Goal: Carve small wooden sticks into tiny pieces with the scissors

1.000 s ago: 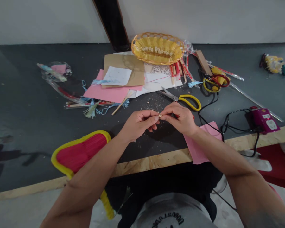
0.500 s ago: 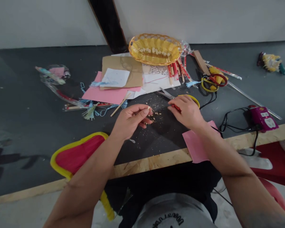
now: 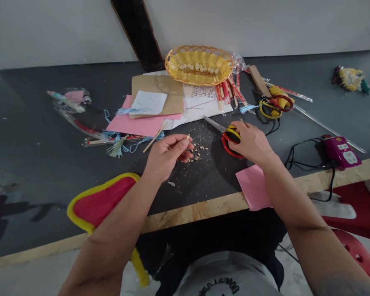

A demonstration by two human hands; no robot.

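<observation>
Between the thumb and fingertips of my left hand [image 3: 166,156] is a short pale piece of wooden stick [image 3: 188,137], pinched upright. My right hand [image 3: 254,142] grips the scissors [image 3: 215,124] by their red and yellow handles; the blades point to the upper left, close to the paper sheets. Small wooden bits [image 3: 196,153] and fine crumbs lie on the dark table between both hands. A longer wooden stick [image 3: 153,139] rests just beyond my left hand. Under my right forearm, a pink paper [image 3: 249,185] overhangs the table edge.
At the back stands a yellow woven basket [image 3: 200,80] with small pale pieces inside. Pink sheets [image 3: 123,123] and brown card [image 3: 174,98] lie left of it. Another pair of scissors [image 3: 285,102], a purple box [image 3: 341,152] with black cable, and a red-and-yellow fabric piece [image 3: 101,201] lie around.
My right hand has turned and shifted slightly right, bringing the scissors' handles into fuller view with the red loop nearer me. My left hand has moved slightly left, still pinching the stick piece.
</observation>
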